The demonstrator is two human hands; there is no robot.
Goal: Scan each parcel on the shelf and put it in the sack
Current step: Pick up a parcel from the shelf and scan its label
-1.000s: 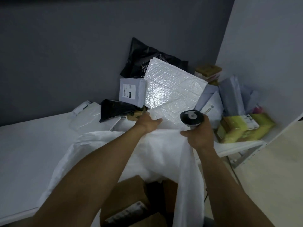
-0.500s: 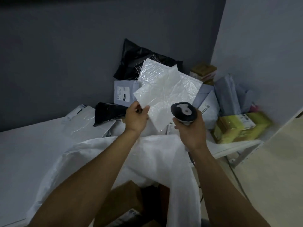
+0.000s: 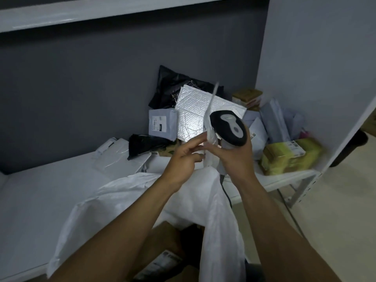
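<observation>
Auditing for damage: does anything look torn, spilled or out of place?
Nothing looks damaged. The parcels on the shelf lie in an untidy heap; the white parcel in the left hand shows only its edge.

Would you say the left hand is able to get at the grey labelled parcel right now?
Probably not yet: the left hand is holding the white mailer by the scanner. The grey labelled parcel itself sits exposed behind the black bag, within apparent reach.
</observation>
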